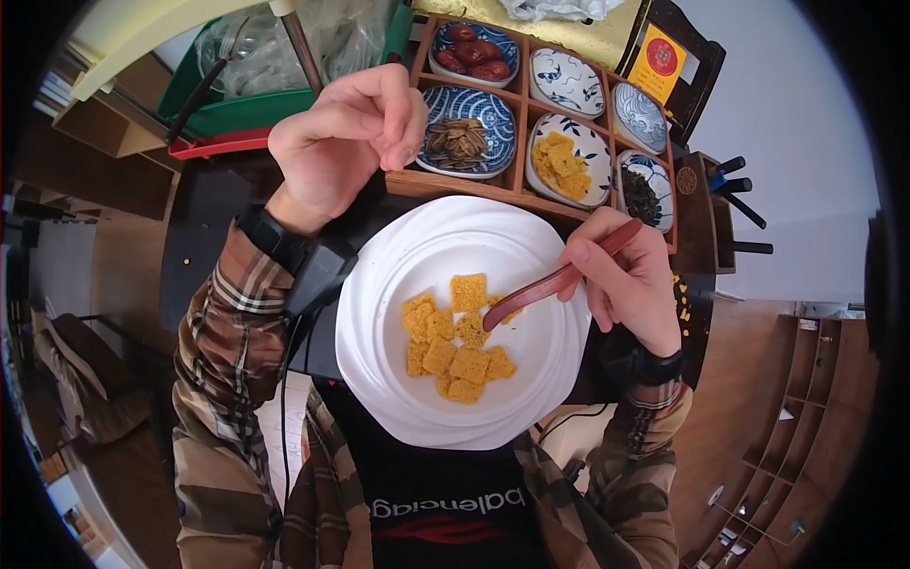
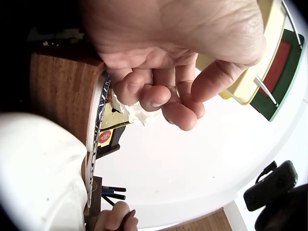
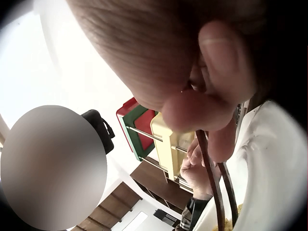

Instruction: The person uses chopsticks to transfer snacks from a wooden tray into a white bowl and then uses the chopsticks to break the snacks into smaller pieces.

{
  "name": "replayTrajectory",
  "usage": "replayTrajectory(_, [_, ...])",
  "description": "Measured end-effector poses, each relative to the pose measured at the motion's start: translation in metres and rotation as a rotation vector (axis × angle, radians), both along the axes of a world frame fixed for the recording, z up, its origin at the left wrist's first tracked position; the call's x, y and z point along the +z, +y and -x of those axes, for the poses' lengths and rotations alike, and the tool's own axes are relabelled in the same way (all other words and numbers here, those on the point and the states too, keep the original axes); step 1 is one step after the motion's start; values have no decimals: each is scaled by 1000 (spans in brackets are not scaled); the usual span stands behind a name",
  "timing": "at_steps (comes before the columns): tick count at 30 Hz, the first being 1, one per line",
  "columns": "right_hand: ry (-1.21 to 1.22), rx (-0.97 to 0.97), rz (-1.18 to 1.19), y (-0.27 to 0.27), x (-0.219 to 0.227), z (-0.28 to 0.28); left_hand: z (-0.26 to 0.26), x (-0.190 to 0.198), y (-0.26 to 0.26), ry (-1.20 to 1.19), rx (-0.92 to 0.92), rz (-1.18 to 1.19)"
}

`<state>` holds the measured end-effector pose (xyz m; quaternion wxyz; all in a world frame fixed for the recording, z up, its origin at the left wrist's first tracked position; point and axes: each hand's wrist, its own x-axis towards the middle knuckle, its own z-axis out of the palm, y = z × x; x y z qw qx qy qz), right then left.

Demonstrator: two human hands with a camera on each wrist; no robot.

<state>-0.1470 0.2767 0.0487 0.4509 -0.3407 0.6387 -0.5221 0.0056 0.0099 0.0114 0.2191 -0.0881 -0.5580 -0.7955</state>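
We read "balenciag" on a shirt (image 1: 445,522) below the near edge of a plate (image 1: 365,365); the right hand (image 1: 630,275) grips tongs (image 1: 542,285), the left hand (image 1: 346,142) curls loosely.

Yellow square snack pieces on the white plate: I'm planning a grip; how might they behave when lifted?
The yellow square snack pieces look small and thin, so probably light. Grainy texture suggests they may crumble; flat shapes make rolling unlikely.

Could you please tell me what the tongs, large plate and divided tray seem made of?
Tongs: probably lacquered wood, reddish-brown with a soft sheen. Plate: likely glazed ceramic, white and smooth with moulded swirls, though plastic is possible. Tray: apparently wood, showing brown grain.
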Motion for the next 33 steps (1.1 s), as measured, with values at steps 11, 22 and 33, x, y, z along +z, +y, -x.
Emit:
replayTrajectory(11, [81,219,-64,0,8,-8,-3,-4,-6,47,-70,-21])
replayTrajectory(22, [35,200,78,3,-1,-7,-4,0,-2,-6,7,-27])
replayTrajectory(33, [-100,-46,337,5,-14,7,-7,5,4,-68,81,-164])
